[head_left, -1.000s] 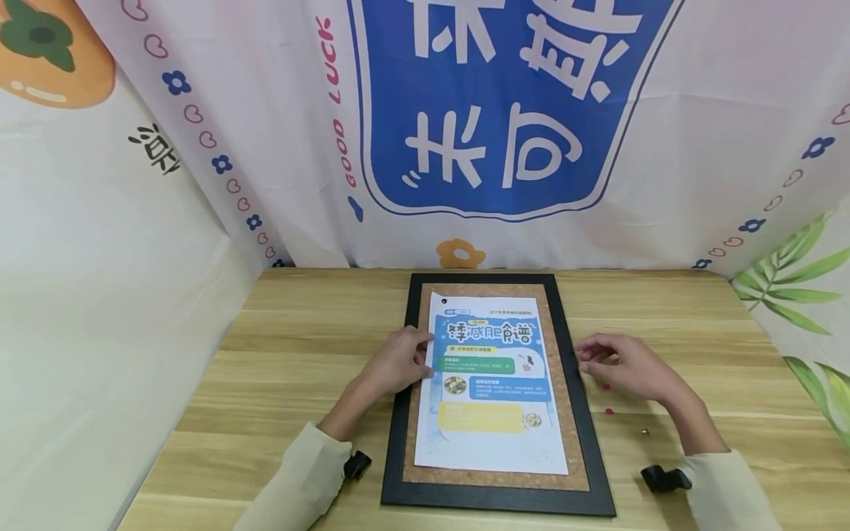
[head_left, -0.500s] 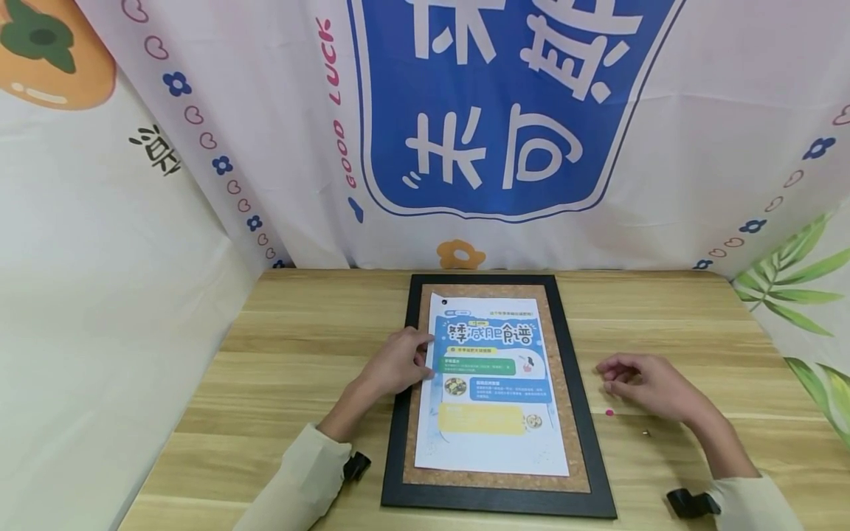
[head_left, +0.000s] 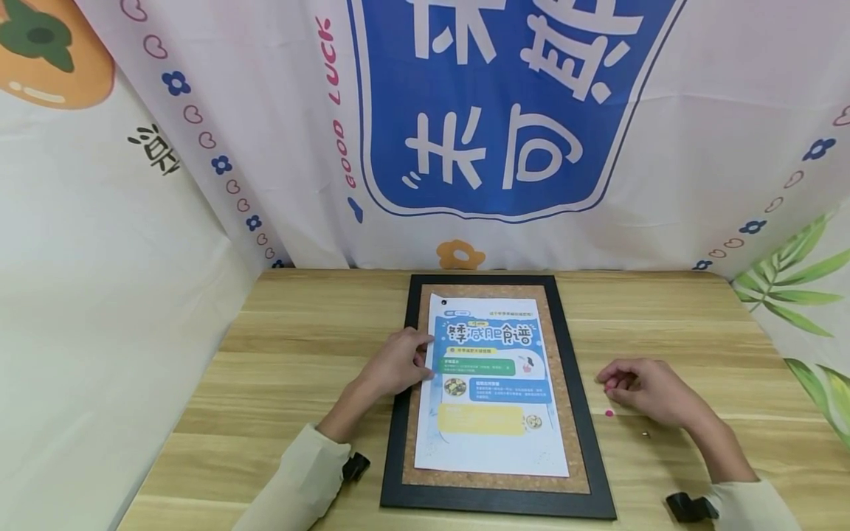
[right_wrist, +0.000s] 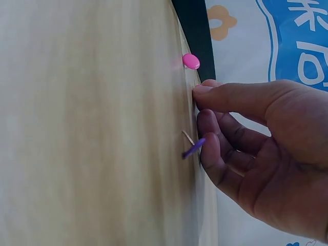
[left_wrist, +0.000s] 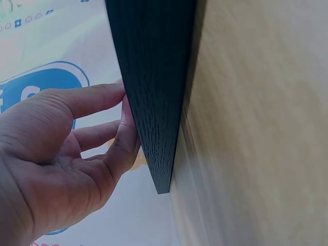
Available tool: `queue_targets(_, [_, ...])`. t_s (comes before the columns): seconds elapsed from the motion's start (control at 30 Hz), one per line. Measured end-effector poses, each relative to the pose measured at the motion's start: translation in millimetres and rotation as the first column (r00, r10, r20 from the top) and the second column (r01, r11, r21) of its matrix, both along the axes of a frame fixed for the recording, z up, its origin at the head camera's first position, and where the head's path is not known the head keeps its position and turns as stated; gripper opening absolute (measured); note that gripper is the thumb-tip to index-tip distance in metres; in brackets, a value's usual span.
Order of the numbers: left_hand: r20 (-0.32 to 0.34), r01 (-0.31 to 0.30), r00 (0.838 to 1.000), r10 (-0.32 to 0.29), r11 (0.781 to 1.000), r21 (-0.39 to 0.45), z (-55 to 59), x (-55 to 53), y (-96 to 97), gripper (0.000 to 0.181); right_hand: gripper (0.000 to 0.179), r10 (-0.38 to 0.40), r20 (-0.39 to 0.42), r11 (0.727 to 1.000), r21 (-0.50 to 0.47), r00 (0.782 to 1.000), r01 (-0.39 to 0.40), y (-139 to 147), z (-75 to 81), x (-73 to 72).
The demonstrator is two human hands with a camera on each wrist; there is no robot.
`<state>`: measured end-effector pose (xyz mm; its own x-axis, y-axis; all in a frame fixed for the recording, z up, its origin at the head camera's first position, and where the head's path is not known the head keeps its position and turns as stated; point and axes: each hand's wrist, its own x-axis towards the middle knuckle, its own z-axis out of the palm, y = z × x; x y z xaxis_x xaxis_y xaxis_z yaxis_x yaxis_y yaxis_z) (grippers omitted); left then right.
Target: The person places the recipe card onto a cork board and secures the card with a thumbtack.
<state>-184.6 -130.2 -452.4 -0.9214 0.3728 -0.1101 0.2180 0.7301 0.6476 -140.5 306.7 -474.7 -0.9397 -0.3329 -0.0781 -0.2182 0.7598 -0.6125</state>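
A printed poster sheet [head_left: 491,450] lies on a cork board [head_left: 505,481] with a black frame [head_left: 498,501]. A dark pin [head_left: 444,302] sits in the sheet's top left corner. My left hand [head_left: 396,361] rests its thumb and fingertips on the sheet's left edge; in the left wrist view the frame [left_wrist: 154,102] hides the fingertips. Right of the board, my right hand [head_left: 654,391] pinches a pink thumbtack [head_left: 612,384] low over the table. Another pink thumbtack [right_wrist: 191,61] lies by the thumb. A purple thumbtack [right_wrist: 193,148] lies tilted below the fingers, its metal point showing.
The board lies on a wood-grain table [head_left: 285,354]. A printed white cloth [head_left: 299,184] with a large blue emblem hangs behind the table's back edge. More white cloth [head_left: 80,295] hangs at the left. Black wrist devices [head_left: 690,507] sit at both sleeves.
My right hand has moved from the board's right edge out to the right and taken hold of a pink thumbtack on the table. The left hand and the sheet have stayed put.
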Motion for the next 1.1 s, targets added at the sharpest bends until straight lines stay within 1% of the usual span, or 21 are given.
queue_targets(0.13, [-0.007,0.006,1.0,-0.006,1.0,-0.003,-0.4,0.2,0.2,0.062,0.015,0.005,0.003,1.0,0.003,1.0,-0.005,0,-0.7,-0.5])
queue_targets(0.3, [-0.006,0.006,1.0,-0.006,1.0,-0.009,-1.1,0.4,0.9,0.062,0.015,0.007,0.023,1.0,-0.028,1.0,-0.007,-2,1.3,-1.4])
queue_targets(0.4, [-0.004,0.007,1.0,-0.007,1.0,-0.007,-1.6,0.4,1.3,0.063,0.015,0.003,0.014,0.999,-0.038,1.0,-0.002,-4,3.7,-3.7])
queue_targets(0.5, [-0.003,0.008,1.0,-0.008,1.0,-0.008,-1.8,-0.1,1.4,0.063,0.015,0.005,-0.014,0.999,-0.045,1.0,-0.005,-7,4.2,-8.5])
queue_targets(0.6, [-0.004,0.009,1.0,-0.009,1.0,-0.011,-1.9,-0.7,1.3,0.063,0.013,0.002,-0.022,0.998,-0.061,1.0,-0.004,-9,3.3,-13.5])
queue_targets(0.87, [-0.002,0.006,1.0,-0.006,1.0,-0.01,-2.1,-0.9,0.4,0.063,0.016,-0.022,0.009,0.997,-0.069,1.0,0.023,-16,5.6,-22.9])
queue_targets(1.1, [-0.007,0.009,1.0,-0.009,1.0,-0.015,-1.7,-0.4,1.0,0.063,0.015,-0.013,0.014,0.995,-0.097,1.0,0.015,-20,8.8,-31.4])
